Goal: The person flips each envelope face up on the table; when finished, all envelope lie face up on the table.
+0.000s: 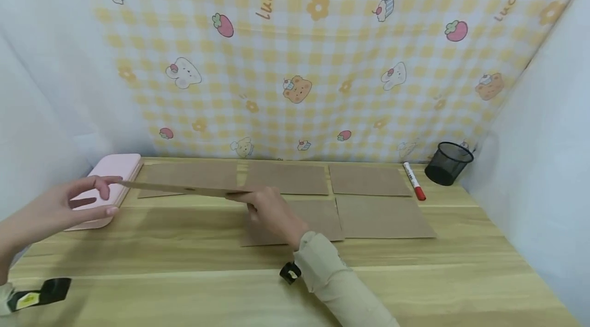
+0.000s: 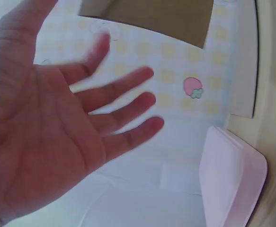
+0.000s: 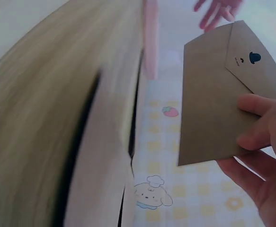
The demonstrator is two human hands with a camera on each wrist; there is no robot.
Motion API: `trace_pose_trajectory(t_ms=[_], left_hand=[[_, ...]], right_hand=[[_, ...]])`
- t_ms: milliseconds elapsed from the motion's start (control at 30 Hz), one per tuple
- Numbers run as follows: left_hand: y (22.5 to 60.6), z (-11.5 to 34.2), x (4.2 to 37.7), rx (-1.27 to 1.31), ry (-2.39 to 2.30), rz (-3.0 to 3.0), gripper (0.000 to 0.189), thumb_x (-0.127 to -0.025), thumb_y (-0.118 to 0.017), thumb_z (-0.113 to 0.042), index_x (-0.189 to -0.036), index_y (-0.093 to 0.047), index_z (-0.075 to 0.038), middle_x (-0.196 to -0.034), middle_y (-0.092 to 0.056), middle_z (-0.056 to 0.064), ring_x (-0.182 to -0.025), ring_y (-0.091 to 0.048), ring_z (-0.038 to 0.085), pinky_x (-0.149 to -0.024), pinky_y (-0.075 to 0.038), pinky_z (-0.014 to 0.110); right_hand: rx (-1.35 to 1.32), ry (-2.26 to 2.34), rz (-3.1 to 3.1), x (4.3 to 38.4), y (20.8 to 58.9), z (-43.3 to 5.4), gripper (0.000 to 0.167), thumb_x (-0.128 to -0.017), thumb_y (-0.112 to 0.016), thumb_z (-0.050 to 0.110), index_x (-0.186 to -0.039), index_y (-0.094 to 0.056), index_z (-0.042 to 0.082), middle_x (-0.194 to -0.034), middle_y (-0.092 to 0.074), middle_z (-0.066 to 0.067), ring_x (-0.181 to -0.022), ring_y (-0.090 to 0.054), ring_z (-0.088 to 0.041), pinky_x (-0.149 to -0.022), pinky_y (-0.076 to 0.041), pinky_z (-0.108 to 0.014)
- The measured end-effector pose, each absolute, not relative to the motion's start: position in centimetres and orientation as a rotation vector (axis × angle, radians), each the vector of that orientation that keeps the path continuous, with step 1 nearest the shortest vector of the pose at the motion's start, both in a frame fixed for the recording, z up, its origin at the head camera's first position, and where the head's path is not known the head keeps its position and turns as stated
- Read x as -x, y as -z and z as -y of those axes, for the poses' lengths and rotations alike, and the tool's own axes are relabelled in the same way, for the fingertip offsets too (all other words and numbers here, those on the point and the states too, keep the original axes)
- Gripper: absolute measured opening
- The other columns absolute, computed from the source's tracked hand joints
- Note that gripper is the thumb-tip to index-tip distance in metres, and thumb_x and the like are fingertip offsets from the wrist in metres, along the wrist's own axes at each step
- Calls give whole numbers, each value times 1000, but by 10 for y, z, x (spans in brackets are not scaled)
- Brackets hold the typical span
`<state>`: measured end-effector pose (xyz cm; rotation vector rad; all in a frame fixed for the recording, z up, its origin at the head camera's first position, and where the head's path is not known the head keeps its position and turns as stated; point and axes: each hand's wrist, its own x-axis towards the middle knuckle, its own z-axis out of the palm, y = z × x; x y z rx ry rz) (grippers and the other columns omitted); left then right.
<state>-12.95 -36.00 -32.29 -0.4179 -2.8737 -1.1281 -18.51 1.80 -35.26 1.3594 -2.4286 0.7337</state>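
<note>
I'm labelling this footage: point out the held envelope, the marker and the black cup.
Held envelope [image 3: 211, 99], right wrist view: plain brown body.
Marker [image 1: 412, 178], head view: white barrel.
Black cup [image 1: 445, 169], head view: mesh side.

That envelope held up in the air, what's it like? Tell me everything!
The envelope is brown, flat and looks like paper. Its angled flap lies folded down, with a small dark hat-like print and tiny marks I can't read. The right hand pinches one end, holding it above the table; the head view shows it almost edge-on. The left hand is near its other end, but I can't tell if it touches.
</note>
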Motion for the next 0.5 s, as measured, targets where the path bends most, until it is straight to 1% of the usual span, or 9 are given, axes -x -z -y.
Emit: trace_pose_trajectory(t_ms=[67, 133, 167, 200, 233, 300, 367, 433, 500], left_hand=[[320, 361, 127, 413, 1195, 2917, 15, -88, -64, -16, -100, -55, -13, -123, -45, -28, -99, -48, -10, -67, -50, 22], [319, 358, 127, 421, 1234, 2942, 19, -90, -62, -17, -108, -59, -16, -123, -47, -22, -97, -55, -3, -65, -52, 30], [319, 354, 128, 453, 1221, 2937, 22, -90, -62, -16, -112, -60, -16, -124, -49, -18, -98, -55, -2, -68, -52, 29], [320, 351, 129, 461, 1213, 2937, 27, -90, -62, -16, -117, -60, -16, -123, -49, -14, -97, -55, -2, -67, -53, 30], [320, 348, 129, 465, 1179, 2928, 31, -89, -63, -17, -121, -59, -17, -122, -50, -11, -97, -53, -3, -69, -52, 27], [322, 342, 132, 461, 1104, 2883, 33, -87, -67, -17, -119, -61, -18, -120, -47, -7, -98, -48, -5, -71, -48, 19], [323, 338, 134, 470, 1061, 2826, 35, -84, -70, -15, -118, -62, -17, -122, -43, -5, -103, -41, -4, -73, -42, 12], [324, 335, 135, 496, 1031, 2788, 37, -82, -71, -13, -118, -62, -16, -127, -38, -4, -108, -34, -4, -75, -36, 9], [323, 333, 136, 533, 1035, 2797, 39, -84, -70, -13, -121, -61, -17, -130, -40, -5, -111, -33, -7, -75, -37, 10]], right_hand=[[-1336, -877, 2471, 186, 351, -17, 52, -81, -43, -17, -116, -67, 11, -112, -65, -1, -47, -13, -3, -46, -17, -14], [-1316, -949, 2481, 187, 351, -17, 51, -82, -42, -16, -115, -68, 13, -109, -67, 0, -47, -8, -3, -46, -16, -15], [-1313, -968, 2485, 187, 350, -18, 51, -82, -42, -16, -114, -68, 14, -104, -68, 1, -47, -7, -3, -46, -15, -15], [-1316, -985, 2485, 188, 350, -18, 50, -82, -43, -15, -113, -69, 14, -95, -70, 0, -47, -7, -2, -45, -15, -15], [-1319, -997, 2488, 188, 350, -18, 50, -82, -43, -15, -113, -69, 14, -85, -70, 1, -46, -8, -2, -45, -15, -15], [-1334, -1030, 2491, 189, 349, -18, 49, -82, -43, -15, -113, -69, 14, -67, -63, 1, -46, -8, -2, -45, -16, -15], [-1343, -1062, 2507, 190, 349, -19, 50, -82, -42, -16, -113, -69, 13, -56, -53, 1, -45, -9, -2, -44, -16, -15], [-1344, -1104, 2526, 190, 349, -20, 52, -81, -41, -17, -114, -68, 13, -61, -57, 0, -45, -11, -2, -44, -17, -15], [-1346, -1144, 2550, 191, 348, -21, 52, -82, -41, -17, -115, -68, 13, -75, -66, -2, -44, -11, -2, -43, -18, -15]])
